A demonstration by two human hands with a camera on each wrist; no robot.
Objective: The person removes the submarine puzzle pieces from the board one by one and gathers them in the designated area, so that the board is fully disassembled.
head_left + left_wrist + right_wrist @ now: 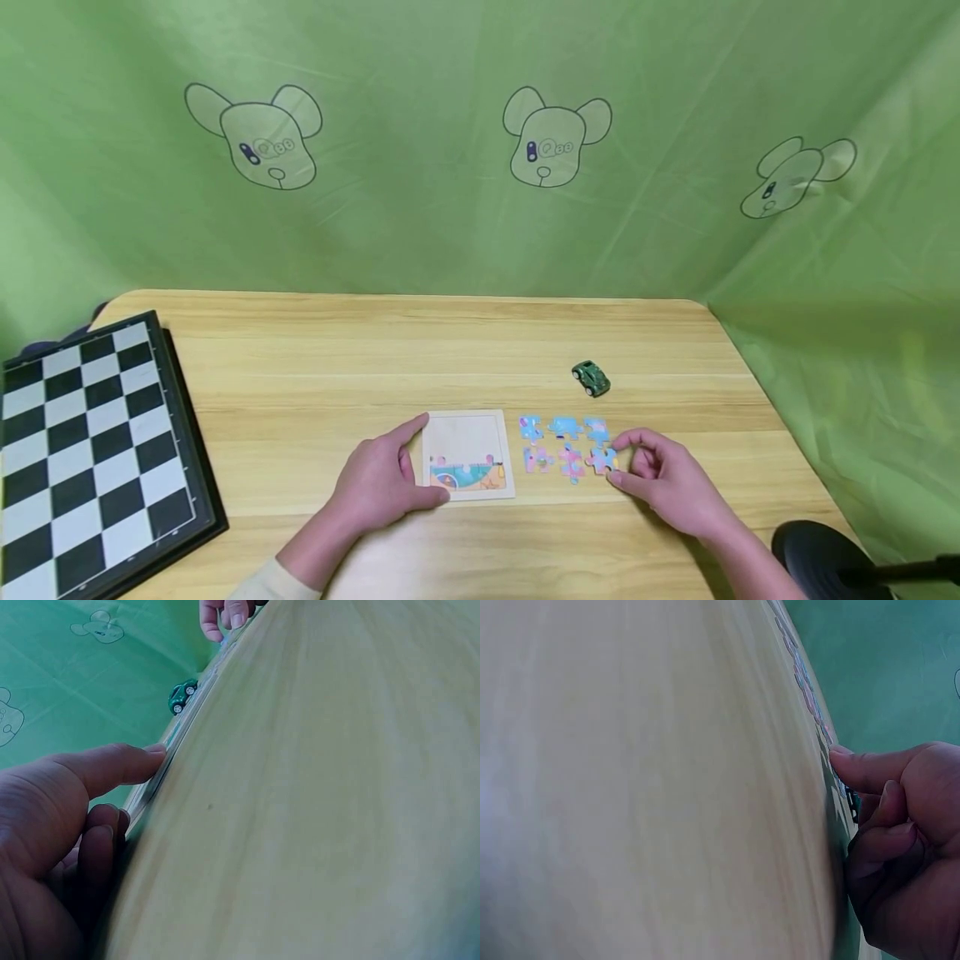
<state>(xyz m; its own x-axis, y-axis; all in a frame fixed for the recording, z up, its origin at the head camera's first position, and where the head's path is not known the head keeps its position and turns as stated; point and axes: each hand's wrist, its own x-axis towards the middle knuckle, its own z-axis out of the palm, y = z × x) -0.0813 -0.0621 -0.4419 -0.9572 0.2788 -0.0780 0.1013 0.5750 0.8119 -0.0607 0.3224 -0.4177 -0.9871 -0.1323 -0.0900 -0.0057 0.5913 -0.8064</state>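
A square wooden jigsaw tray [465,433] lies flat on the table, its lower part filled with picture pieces. My left hand [384,475] holds the tray by its left side, index fingertip at the top left corner and thumb at the bottom left corner. To the right of the tray lie several loose jigsaw pieces in two rows, pink ones such as the piece [572,463] among them. My right hand [667,479] pinches the lower right jigsaw piece [600,460] at its right side between thumb and index finger; the other fingers are curled.
Behind the pieces stands a small green toy car [591,378]. A black and white chessboard [97,450] occupies the left of the table [337,350]. At the lower right is a round black base [821,554] with a rod. Green cloth [420,225] hangs behind.
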